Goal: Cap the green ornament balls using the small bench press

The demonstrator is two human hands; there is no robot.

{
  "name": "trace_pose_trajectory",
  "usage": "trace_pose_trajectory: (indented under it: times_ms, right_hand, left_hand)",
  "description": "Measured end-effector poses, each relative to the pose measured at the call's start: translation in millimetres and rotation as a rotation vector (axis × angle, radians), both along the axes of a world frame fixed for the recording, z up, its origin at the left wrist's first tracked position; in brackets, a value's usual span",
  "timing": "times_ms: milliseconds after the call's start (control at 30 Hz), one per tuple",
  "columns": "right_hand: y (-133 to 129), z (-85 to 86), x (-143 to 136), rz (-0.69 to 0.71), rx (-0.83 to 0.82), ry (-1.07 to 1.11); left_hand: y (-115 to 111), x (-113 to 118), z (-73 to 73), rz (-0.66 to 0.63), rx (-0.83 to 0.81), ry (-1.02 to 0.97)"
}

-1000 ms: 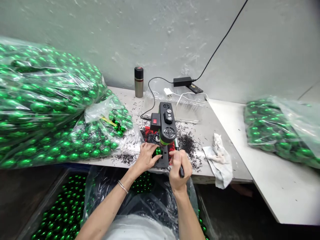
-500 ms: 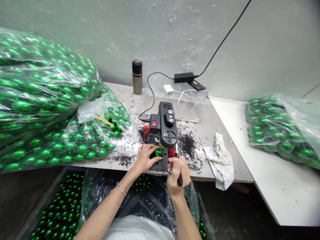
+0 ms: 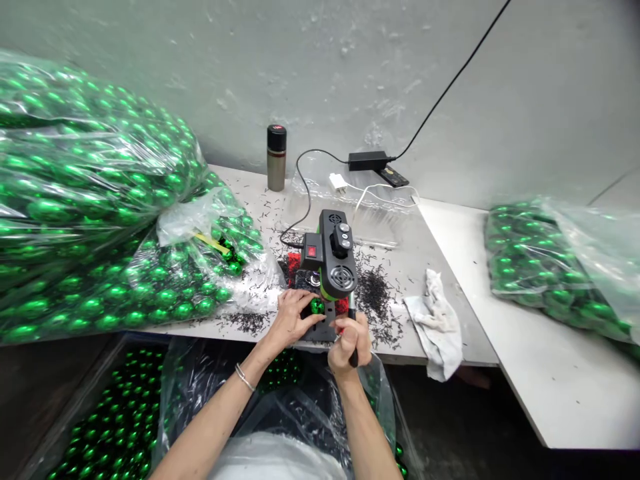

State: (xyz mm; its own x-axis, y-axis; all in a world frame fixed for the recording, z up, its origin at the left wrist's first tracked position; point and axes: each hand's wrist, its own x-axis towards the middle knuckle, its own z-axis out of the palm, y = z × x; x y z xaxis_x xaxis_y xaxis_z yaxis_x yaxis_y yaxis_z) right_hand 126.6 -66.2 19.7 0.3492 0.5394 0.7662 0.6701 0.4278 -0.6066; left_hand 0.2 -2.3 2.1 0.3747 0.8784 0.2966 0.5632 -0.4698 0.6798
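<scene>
The left hand (image 3: 297, 315) pinches a glossy green ball (image 3: 317, 305) between part-closed thumb and fingers, near the front edge of the bench (image 3: 430, 243), beside the black vented machine (image 3: 336, 250); the right hand (image 3: 347, 347) is curled closed around a black-handled tool (image 3: 354, 359). A white cloth (image 3: 436, 327) overhangs the front edge, toward the right corner.

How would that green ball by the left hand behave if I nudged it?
The green ball would probably roll, being round, though the left hand, with finger and thumb flanking it, might check that. Its glossy surface could feel slippery.
</scene>
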Motion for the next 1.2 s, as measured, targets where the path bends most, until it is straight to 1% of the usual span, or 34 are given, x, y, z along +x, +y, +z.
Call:
trace_pose_trajectory:
  times_ms: [67,133,200,267,367,433,467,500,567,633,667,700,767,800,833,900,967,1033,1100,1200]
  right_hand:
    - [2.0,-4.5,0.6,0.019,0.004,-0.049]
    - [2.9,-5.1,0.7,0.03,0.016,-0.073]
    - [1.8,3.2,-0.2,0.031,0.027,-0.04]
    - [-1.3,23.0,-1.4,0.024,0.009,0.021]
    - [-7.9,67.3,-1.7,0.04,-0.124,0.104]
    - [-11.8,93.9,-0.6,0.07,-0.23,0.11]
    - [-13.1,102.9,0.1,0.084,-0.266,0.104]
    - [-14.0,108.3,0.5,0.087,-0.28,0.102]
    - [-14.4,108.8,-0.1,0.08,-0.274,0.116]
    - [-13.5,100.6,-2.4,0.071,-0.243,0.149]
    - [-12.9,95.6,-3.8,0.073,-0.229,0.164]
    - [-12.3,91.1,-5.0,0.078,-0.216,0.175]
    - [-11.5,85.0,-6.4,0.089,-0.197,0.181]
    - [-11.2,83.6,-6.5,0.094,-0.19,0.179]
    - [-11.1,82.9,-6.3,0.098,-0.184,0.177]
    - [-10.9,82.4,-5.6,0.1,-0.176,0.174]
    - [-10.9,81.4,-4.9,0.099,-0.177,0.176]
    - [-11.0,79.5,-4.7,0.1,-0.179,0.176]
    - [-11.2,77.4,-4.6,0.1,-0.18,0.173]
    - [-11.5,76.0,-4.5,0.103,-0.184,0.155]
  left_hand:
    - [0.4,-0.2,-1.3,0.0,0.007,-0.011]
    - [1.4,0.3,-3.1,-0.001,0.014,-0.019]
    - [3.3,1.8,-4.8,0.0,0.018,-0.027]
    - [5.3,3.3,-5.6,-0.002,0.013,-0.036]
    - [2.3,0.8,-3.9,-0.006,-0.004,-0.061]
    - [-7.4,-7.7,-1.1,-0.012,-0.002,-0.072]
    - [-14.6,-14.1,0.5,-0.019,0.007,-0.067]
    - [-22.8,-21.8,2.1,-0.031,0.018,-0.052]
    - [-38.8,-38.8,5.0,-0.068,0.045,0.004]
    - [-47.2,-55.7,8.2,-0.076,0.076,0.065]
    - [-46.3,-63.5,10.4,-0.046,0.095,0.092]
    - [-41.4,-70.9,13.2,0.015,0.117,0.116]
    - [-20.2,-84.2,20.7,0.204,0.161,0.17]
    - [-5.0,-89.8,25.2,0.311,0.175,0.205]
    - [11.7,-94.6,30.1,0.391,0.173,0.259]
    - [45.7,-100.6,39.3,0.502,0.098,0.41]
    - [74.1,-101.3,46.0,0.503,-0.017,0.511]
    - [92.7,-98.4,49.1,0.484,-0.068,0.526]
    - [101.1,-94.7,49.0,0.467,-0.084,0.497]
    - [98.0,-93.2,45.4,0.44,-0.095,0.443]
